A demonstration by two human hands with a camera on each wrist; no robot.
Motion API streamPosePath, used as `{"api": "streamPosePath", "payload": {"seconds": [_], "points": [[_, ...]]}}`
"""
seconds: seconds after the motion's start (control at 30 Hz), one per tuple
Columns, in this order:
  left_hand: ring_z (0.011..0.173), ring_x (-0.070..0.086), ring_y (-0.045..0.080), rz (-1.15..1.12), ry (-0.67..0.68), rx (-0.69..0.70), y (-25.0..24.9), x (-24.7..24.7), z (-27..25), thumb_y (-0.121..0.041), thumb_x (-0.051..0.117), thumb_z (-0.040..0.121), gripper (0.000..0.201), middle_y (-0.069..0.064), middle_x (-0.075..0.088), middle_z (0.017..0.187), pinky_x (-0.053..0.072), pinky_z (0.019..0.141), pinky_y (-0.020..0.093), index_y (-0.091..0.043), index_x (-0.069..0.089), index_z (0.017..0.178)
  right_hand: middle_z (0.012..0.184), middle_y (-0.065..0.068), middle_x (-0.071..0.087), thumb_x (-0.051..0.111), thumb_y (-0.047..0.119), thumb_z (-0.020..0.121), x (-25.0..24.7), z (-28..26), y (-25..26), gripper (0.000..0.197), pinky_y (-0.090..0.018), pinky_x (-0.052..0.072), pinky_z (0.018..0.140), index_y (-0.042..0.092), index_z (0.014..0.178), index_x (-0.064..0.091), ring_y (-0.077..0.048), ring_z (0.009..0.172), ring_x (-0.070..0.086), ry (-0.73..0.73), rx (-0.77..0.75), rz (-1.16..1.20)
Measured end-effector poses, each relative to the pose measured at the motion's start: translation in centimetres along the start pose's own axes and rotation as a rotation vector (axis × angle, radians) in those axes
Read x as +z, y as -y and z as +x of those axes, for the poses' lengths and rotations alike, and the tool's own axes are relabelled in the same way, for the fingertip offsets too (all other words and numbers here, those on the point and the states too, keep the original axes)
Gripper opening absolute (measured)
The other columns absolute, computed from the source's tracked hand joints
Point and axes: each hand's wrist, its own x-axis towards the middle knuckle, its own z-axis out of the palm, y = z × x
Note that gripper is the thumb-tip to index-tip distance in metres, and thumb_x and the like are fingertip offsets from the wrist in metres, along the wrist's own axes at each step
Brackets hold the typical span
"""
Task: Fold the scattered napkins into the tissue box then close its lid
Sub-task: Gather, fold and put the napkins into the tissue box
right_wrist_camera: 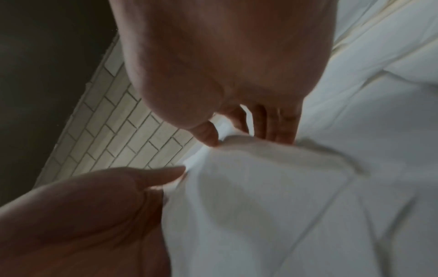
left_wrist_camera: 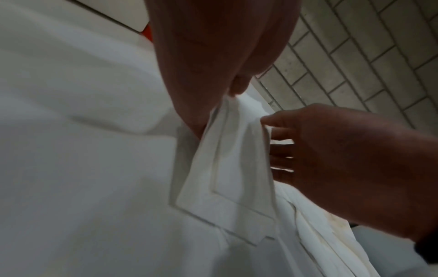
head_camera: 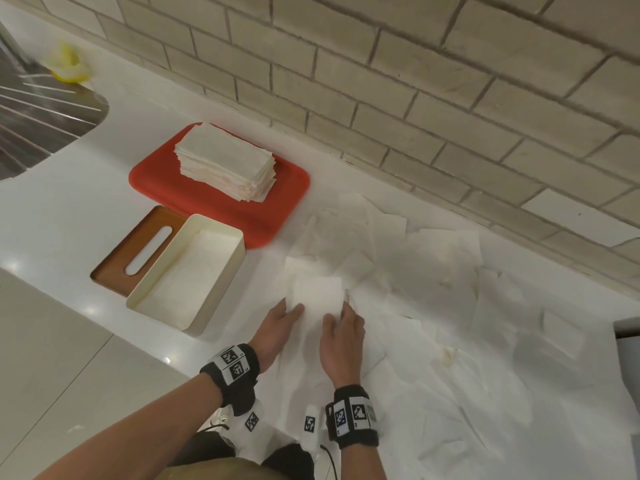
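Both hands hold one white napkin just above the counter, partly folded. My left hand pinches its left edge with the thumb on top; my right hand pinches its right edge. In the left wrist view the napkin hangs from my left thumb, with the right hand beside it. In the right wrist view the right thumb and fingers grip the napkin. The open cream tissue box stands left of the hands, its slotted brown lid beside it. Scattered napkins cover the counter to the right.
A red tray behind the box bears a stack of folded napkins. A brick wall runs along the back. A steel sink drainer and a yellow item lie far left. A grey object sits at the right edge.
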Motion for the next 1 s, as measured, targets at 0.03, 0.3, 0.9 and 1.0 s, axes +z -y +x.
{"api": "streamPosePath", "payload": {"seconds": [0.03,0.3,0.9,1.0], "points": [[0.125,0.071,0.025,-0.028,0.044,-0.020,-0.3,-0.1,-0.3,-0.046,0.055,0.110,0.039,0.000,0.076,0.133,0.051,0.113,0.055,-0.024,0.065,0.141,0.153,0.002,0.049,0.043,0.035,0.113,0.4,-0.5,0.2,0.056,-0.037,0.038,0.119,0.026,0.167,0.031,-0.017,0.141,0.045,0.043,-0.009,0.050],[0.144,0.054,0.022,0.010,0.063,-0.069,-2.5,-3.4,-0.8,-0.093,0.069,0.074,0.104,-0.008,0.059,0.155,0.034,0.123,0.062,-0.032,0.049,0.156,0.136,0.049,0.050,0.048,0.043,0.114,0.7,-3.8,3.4,0.032,0.002,0.034,0.103,0.050,0.144,0.040,0.031,0.126,0.045,0.142,-0.181,0.298],[0.105,0.073,0.021,0.192,-0.007,0.501,-3.8,-4.1,-4.9,-0.047,0.087,0.082,0.050,0.001,0.076,0.113,0.059,0.089,0.041,-0.019,0.066,0.118,0.124,0.022,0.069,0.067,0.028,0.107,6.0,-5.9,4.9,0.035,-0.017,0.053,0.094,0.049,0.126,0.046,0.002,0.114,0.068,-0.183,-0.182,0.378],[0.108,0.076,0.022,0.236,0.008,0.495,-4.8,-4.1,-5.0,-0.049,0.085,0.084,0.050,0.002,0.079,0.114,0.062,0.092,0.040,-0.022,0.067,0.122,0.113,0.030,0.068,0.065,0.024,0.109,5.2,-6.0,5.7,0.025,-0.008,0.049,0.086,0.037,0.120,0.047,0.012,0.106,0.066,-0.205,-0.186,0.455]]}}
